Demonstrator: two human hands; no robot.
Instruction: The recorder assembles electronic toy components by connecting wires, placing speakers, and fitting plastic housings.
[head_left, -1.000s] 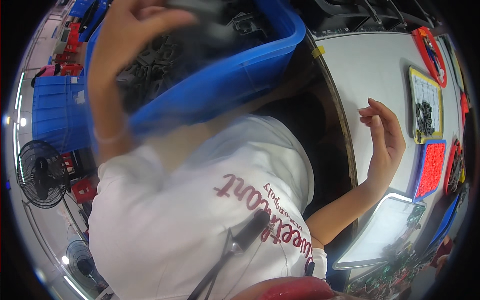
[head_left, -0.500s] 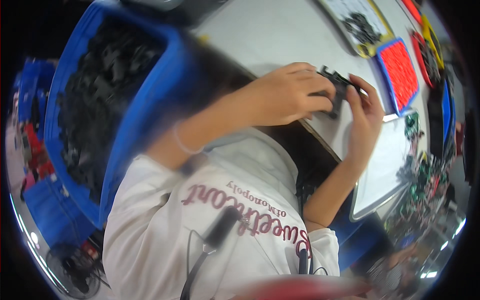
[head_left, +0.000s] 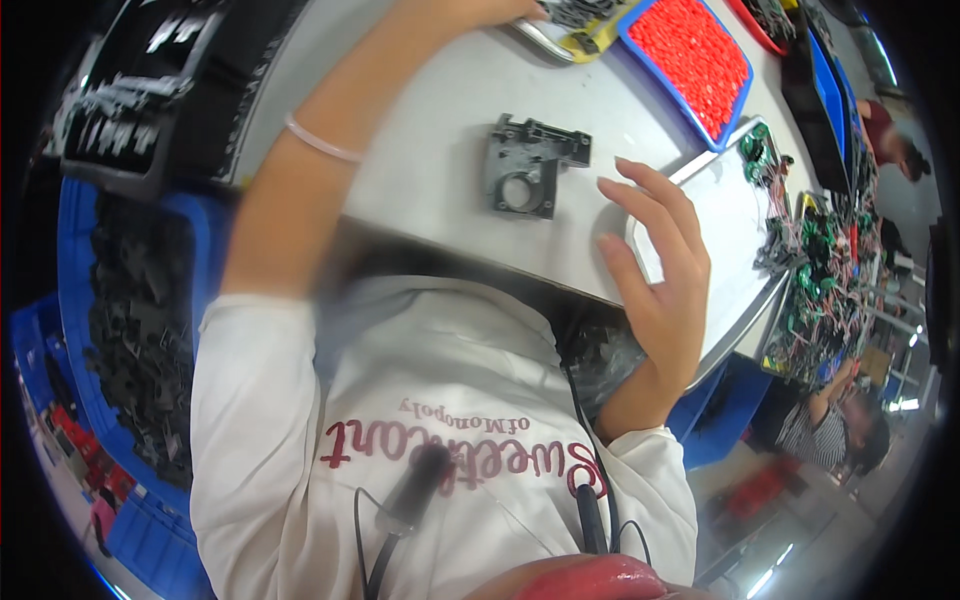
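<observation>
A black plastic housing with a round hole lies by itself on the white table. To its right is my right hand, open, its fingers spread and slightly curled with nothing between them. My left arm stretches forward across the table. At the top edge, my left hand reaches the near end of a yellow-and-white tray of grey metal parts. The picture's edge cuts off most of its fingers, so whatever they hold is hidden.
A blue tray of small red pieces stands right of the metal parts. Beyond my right hand lies a white tray, with green and red wired parts alongside. Far left, a blue bin holds black plastic parts. A co-worker sits at the right.
The black housing, held in both hands before, now lies released on the table. My left hand has moved forward to the metal-parts tray. My right hand has drawn back slightly and opened.
</observation>
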